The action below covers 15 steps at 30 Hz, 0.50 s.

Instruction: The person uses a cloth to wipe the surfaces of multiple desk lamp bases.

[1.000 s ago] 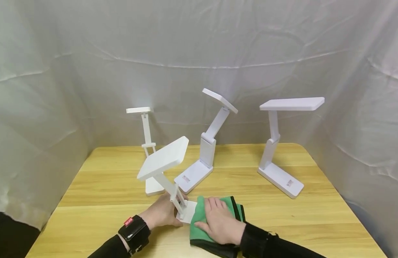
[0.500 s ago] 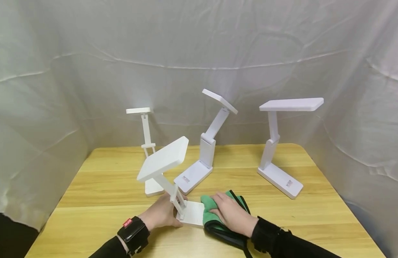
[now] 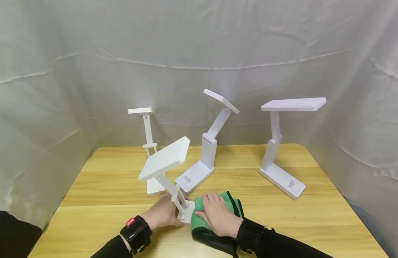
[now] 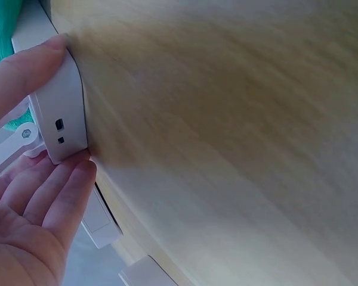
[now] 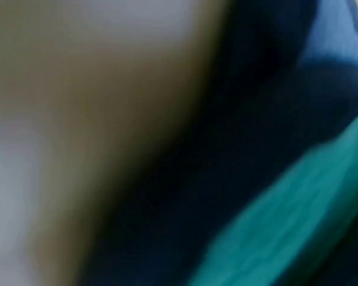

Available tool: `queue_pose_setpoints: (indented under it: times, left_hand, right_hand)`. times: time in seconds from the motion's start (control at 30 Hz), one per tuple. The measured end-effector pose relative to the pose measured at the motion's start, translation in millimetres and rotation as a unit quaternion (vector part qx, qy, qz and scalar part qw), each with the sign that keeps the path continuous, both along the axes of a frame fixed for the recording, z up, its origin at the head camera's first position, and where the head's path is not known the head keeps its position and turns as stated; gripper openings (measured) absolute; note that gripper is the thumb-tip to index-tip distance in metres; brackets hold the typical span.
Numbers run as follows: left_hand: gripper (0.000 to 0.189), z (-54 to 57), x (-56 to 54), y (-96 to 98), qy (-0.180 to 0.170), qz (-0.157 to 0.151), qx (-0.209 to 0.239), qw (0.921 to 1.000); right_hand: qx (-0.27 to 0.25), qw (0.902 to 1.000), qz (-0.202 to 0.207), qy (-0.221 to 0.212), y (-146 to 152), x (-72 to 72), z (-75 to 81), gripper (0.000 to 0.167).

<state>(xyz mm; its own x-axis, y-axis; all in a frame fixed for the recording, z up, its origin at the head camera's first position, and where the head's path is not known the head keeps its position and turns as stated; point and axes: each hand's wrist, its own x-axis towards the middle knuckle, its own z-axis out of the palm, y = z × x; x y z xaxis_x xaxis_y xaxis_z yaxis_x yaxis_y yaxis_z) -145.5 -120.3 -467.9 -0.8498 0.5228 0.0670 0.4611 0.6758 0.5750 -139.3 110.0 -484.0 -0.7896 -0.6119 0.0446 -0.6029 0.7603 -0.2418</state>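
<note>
A white folding desk lamp [image 3: 166,157] stands at the near middle of the table. My left hand [image 3: 164,212] holds the end of its base, thumb on one side and fingers on the other; the left wrist view shows the lamp base [image 4: 56,101] with two small ports between them. A green cloth [image 3: 199,216] with black edging covers the base's right part. My right hand [image 3: 216,215] grips this cloth from above, thumb toward the lamp. The right wrist view is blurred and filled mostly by the cloth [image 5: 286,220], hiding the fingers.
Three more white desk lamps stand behind: a left lamp [image 3: 148,132], a middle lamp [image 3: 208,148] and a right lamp [image 3: 270,154]. The wooden table [image 3: 299,222] is bounded by a pale fabric curtain [image 3: 199,43] at the back and sides.
My right hand slid right with the cloth, baring more of the lamp base, then came back left over it. My left hand keeps its hold, and the lamps stay put.
</note>
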Motion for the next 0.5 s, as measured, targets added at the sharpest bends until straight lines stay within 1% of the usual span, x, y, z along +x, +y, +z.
queue_pose_setpoints:
  times: [0.1, 0.17, 0.2, 0.3, 0.4, 0.43, 0.5]
  left_hand:
    - [0.074, -0.8, 0.4, -1.5, -0.003, 0.002, 0.006, 1.0000]
    - [0.073, -1.2, -0.4, -1.4, -0.008, 0.004, 0.010, 0.9999]
    - [0.073, -1.3, -0.6, -1.5, -0.010, 0.005, 0.011, 0.9999]
    - [0.072, -1.4, -1.1, -1.9, -0.017, 0.005, 0.018, 0.9997]
    - [0.070, -1.3, -1.2, -2.0, -0.018, 0.000, 0.022, 0.9996]
    - [0.070, -1.4, -1.2, -1.9, -0.017, 0.001, 0.023, 0.9996]
    - [0.070, -2.0, -1.5, -1.6, -0.016, 0.001, 0.024, 0.9996]
  right_hand:
    - [-0.019, 0.9997, 0.014, 0.009, 6, -10.5, -2.3, 0.041]
    - [-0.026, 0.9992, 0.030, -0.001, 16, -15.0, -3.0, 0.037]
    - [-0.028, 0.9987, 0.040, -0.012, 22, -15.9, -2.9, 0.037]
    - [-0.032, 0.9950, 0.070, -0.064, 39, -16.1, 1.9, 0.045]
    - [-0.027, 0.9891, 0.090, -0.113, 52, -16.4, 10.6, 0.060]
    - [-0.027, 0.9875, 0.094, -0.124, 54, -17.0, 13.6, 0.064]
    - [-0.023, 0.9874, 0.092, -0.126, 55, -19.1, 17.7, 0.066]
